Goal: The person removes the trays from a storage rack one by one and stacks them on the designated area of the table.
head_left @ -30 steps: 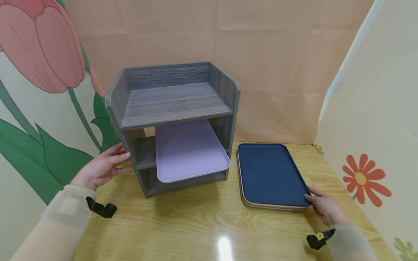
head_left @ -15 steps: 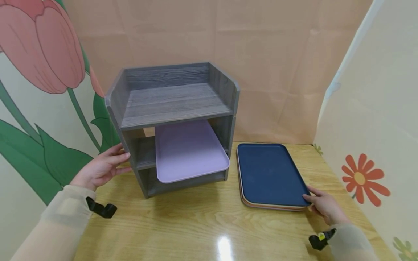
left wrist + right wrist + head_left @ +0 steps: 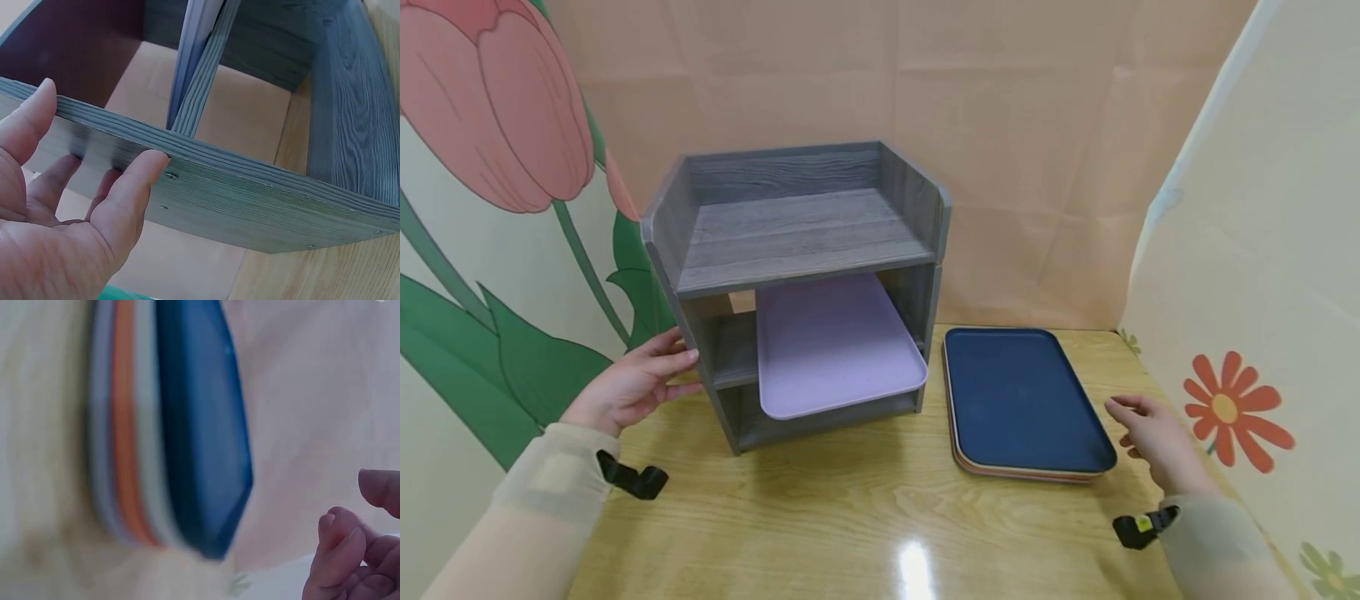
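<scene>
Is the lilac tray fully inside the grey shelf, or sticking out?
Sticking out. The lilac tray lies on the middle level of the grey shelf, its front edge overhanging the shelf front.

No legible text, label or number (any view)

Sheer beige sleeves (image 3: 542,492), black wrist clips (image 3: 634,481)

wooden table (image 3: 865,517) with glare | tan backdrop (image 3: 1037,125) | tulip panel (image 3: 490,108) | flower panel (image 3: 1247,250)
</scene>
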`<state>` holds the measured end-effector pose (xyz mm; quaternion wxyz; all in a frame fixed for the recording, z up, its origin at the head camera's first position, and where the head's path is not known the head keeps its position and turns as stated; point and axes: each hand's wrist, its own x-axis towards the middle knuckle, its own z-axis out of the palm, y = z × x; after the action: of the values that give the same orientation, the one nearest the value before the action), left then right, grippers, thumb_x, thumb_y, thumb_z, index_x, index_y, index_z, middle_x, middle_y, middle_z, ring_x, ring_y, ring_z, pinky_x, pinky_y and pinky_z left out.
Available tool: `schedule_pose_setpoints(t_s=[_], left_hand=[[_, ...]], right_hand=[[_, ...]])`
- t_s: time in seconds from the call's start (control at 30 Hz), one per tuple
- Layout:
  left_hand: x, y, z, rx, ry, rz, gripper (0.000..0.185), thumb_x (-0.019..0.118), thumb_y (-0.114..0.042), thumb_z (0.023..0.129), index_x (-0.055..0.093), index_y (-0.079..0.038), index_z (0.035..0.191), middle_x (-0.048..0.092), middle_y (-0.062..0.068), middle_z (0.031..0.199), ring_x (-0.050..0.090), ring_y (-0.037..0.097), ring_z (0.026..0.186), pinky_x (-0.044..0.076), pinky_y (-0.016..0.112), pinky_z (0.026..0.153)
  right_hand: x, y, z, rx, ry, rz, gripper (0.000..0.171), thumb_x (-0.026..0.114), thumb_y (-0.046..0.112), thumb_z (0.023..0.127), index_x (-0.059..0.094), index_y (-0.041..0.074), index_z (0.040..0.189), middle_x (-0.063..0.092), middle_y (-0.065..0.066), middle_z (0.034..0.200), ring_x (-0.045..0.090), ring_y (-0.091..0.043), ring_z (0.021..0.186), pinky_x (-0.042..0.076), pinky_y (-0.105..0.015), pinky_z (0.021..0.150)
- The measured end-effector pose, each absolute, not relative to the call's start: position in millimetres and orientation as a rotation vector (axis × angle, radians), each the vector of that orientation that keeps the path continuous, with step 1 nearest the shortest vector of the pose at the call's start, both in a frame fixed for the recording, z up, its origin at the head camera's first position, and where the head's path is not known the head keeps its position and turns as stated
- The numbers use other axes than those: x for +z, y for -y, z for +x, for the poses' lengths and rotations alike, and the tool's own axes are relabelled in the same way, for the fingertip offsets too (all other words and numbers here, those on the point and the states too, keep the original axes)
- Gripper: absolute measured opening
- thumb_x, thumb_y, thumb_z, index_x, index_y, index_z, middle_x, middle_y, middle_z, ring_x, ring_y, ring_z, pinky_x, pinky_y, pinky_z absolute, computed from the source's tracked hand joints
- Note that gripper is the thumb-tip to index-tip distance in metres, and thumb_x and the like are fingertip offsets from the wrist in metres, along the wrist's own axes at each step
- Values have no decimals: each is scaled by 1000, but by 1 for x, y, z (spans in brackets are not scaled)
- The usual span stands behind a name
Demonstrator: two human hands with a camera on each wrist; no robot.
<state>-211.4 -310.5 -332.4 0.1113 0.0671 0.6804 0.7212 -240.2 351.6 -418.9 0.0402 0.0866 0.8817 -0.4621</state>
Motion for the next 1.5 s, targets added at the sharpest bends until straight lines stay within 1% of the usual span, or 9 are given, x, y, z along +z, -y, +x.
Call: schedule_pose_setpoints(t_s=[0.17, 0.37, 0.57, 0.77, 0.93, 1.13, 1.27, 1.4, 1.5], left_hand=[[-332, 311, -212, 2114, -2001, 201, 71, 51, -13, 101, 5, -10, 155, 31, 11, 138, 55, 12, 112, 52, 33, 90], [-332, 310, -212, 2118, -1993, 202, 71, 51, -13, 101, 5, -9, 155, 33, 11, 136, 55, 13, 111, 52, 33, 89], [-332, 310, -212, 2115, -1998, 202, 72, 51, -14, 101, 4, -9, 155, 33, 10, 136, 56, 12, 111, 52, 33, 90], [-333, 311, -212, 2107, -2012, 206, 73, 51, -15, 101, 3, -8, 155, 29, 14, 139, 55, 11, 111, 52, 33, 90], [-334, 311, -212, 2105, -2021, 212, 73, 51, -15, 101, 3, -8, 155, 25, 17, 142, 55, 11, 111, 52, 33, 90], [-333, 310, -212, 2101, -2033, 202, 74, 52, -16, 101, 3, -8, 155, 25, 16, 141, 55, 11, 111, 52, 33, 90], [-333, 310, -213, 2101, -2035, 194, 74, 53, -16, 100, 4, -9, 155, 27, 15, 140, 55, 11, 111, 52, 33, 90], [-333, 310, -213, 2103, -2032, 191, 74, 53, -16, 100, 4, -9, 155, 27, 15, 140, 55, 10, 110, 52, 33, 89], [-334, 310, -213, 2102, -2034, 193, 74, 53, -16, 100, 3, -9, 155, 26, 15, 141, 55, 10, 110, 52, 33, 89]], right_hand=[[-395, -328, -243, -1446, -2724, 155, 78, 41, 56, 97, 33, -6, 143, 45, -20, 123, 54, -24, 76, 50, -33, 64], [-370, -296, -246, -1516, -2684, 37, 72, 44, 51, 99, 34, -4, 143, 46, -23, 127, 55, -19, 71, 52, -32, 64], [-348, -265, -247, -1575, -2588, -35, 68, 48, 49, 98, 35, 0, 144, 45, -24, 133, 59, -20, 77, 53, -36, 72], [-331, -234, -246, -1612, -2523, -126, 63, 52, 46, 98, 38, 1, 140, 51, -19, 123, 60, -24, 80, 54, -41, 75], [-324, -211, -247, -1619, -2508, -181, 57, 54, 42, 98, 40, 3, 137, 53, -17, 118, 60, -29, 80, 54, -40, 70], [-324, -185, -247, -1620, -2492, -191, 59, 57, 45, 95, 41, 5, 135, 56, -17, 116, 61, -30, 78, 54, -39, 66], [-327, -169, -248, -1642, -2441, -209, 56, 57, 42, 96, 40, 6, 135, 57, -16, 115, 61, -32, 78, 54, -39, 64], [-330, -155, -249, -1662, -2394, -230, 52, 57, 37, 97, 40, 6, 136, 56, -16, 114, 60, -28, 73, 54, -40, 63], [-333, -147, -251, -1675, -2375, -238, 51, 57, 35, 98, 40, 7, 137, 56, -15, 113, 60, -24, 69, 53, -38, 59]])
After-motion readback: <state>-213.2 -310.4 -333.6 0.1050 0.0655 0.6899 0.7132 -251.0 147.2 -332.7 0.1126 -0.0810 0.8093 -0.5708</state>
